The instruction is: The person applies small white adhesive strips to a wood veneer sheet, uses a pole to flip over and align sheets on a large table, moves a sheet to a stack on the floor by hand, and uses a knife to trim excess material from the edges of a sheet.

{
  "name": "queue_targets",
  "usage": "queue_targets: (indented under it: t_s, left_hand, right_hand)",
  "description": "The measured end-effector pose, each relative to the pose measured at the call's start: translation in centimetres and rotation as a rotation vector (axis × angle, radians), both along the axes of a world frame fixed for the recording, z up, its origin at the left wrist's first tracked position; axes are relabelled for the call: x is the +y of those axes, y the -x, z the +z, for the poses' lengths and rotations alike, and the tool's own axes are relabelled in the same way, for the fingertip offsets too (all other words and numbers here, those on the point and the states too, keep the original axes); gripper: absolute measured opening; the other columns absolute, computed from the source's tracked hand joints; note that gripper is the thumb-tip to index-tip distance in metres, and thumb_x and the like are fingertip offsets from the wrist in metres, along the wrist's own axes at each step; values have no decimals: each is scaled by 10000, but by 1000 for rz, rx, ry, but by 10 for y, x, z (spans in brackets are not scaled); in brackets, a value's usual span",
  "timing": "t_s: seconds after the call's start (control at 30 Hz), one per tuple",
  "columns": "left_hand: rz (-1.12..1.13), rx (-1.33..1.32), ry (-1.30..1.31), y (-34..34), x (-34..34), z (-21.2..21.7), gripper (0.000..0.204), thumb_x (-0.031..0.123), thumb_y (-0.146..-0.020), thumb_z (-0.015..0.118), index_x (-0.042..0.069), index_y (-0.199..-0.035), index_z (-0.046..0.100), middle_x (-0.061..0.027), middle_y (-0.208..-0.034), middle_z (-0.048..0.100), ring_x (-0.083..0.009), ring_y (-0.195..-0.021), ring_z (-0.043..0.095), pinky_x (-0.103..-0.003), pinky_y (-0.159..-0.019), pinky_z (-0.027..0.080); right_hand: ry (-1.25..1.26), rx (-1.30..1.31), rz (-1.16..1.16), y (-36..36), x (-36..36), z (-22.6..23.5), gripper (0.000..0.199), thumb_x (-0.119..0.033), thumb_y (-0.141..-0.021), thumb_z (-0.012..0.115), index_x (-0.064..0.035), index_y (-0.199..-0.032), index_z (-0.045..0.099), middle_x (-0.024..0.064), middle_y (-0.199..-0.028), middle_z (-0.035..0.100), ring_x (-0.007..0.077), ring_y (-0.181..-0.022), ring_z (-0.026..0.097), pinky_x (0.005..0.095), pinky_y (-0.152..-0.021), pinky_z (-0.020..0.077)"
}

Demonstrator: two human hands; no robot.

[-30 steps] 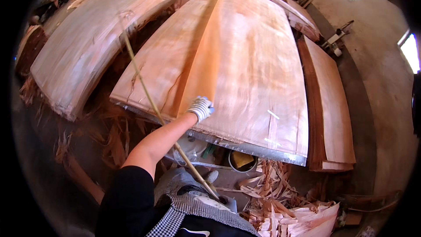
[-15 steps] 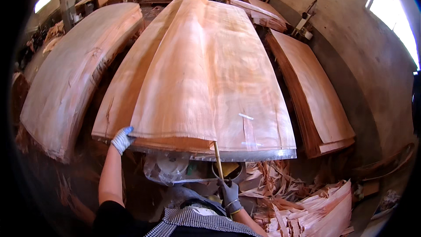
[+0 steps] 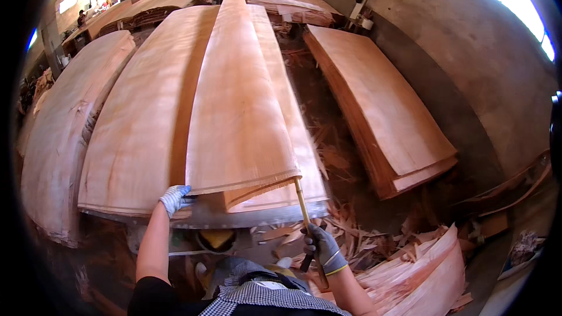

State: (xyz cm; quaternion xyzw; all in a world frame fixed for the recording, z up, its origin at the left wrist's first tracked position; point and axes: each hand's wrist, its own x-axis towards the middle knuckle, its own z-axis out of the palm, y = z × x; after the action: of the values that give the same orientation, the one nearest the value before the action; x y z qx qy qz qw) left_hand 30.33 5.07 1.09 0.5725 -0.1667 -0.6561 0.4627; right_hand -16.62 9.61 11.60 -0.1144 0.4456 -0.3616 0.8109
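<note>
wood sheets (image 3: 240,111) cover a table (image 3: 275,217), wall (image 3: 445,41) at right

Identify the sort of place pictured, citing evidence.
Likely a wood-veneer workshop: a stack of thin wooden sheets at right, torn wood scraps, and a wide wooden sheet with its near edge lifted.

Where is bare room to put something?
Free: top of the long reddish-brown wood stack, beside the beige wall; pale wood sheets, left of the lifted tan sheet. Crowded: torn pinkish wood strips near the grey-gloved right hand.
</note>
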Motion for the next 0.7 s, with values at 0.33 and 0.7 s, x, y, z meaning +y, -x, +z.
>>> queue_targets:
  t_s: [0.33, 0.7]
  left_hand:
    - [-590, -185, -94, 273, -131, 50, 321, 265, -824, 566, -8, -988, 534, -170, -915, 621, -255, -709, 639, -350, -611, 526]
    - [-982, -39, -109, 548, -243, -10, 288, 281, -847, 530, 8, -915, 589, -110, -841, 639, -194, -696, 635, -302, -637, 525]
  right_hand:
    - [207, 610, -330, 251, -86, 12, 150, -200, -750, 647, -74, -786, 574, 7, -557, 500, 118, -422, 460, 226, -370, 349]
    - [252, 849, -450, 493, -173, 58, 207, -194, -759, 643, -42, -887, 585, 14, -634, 546, 111, -432, 481, 221, -361, 374]
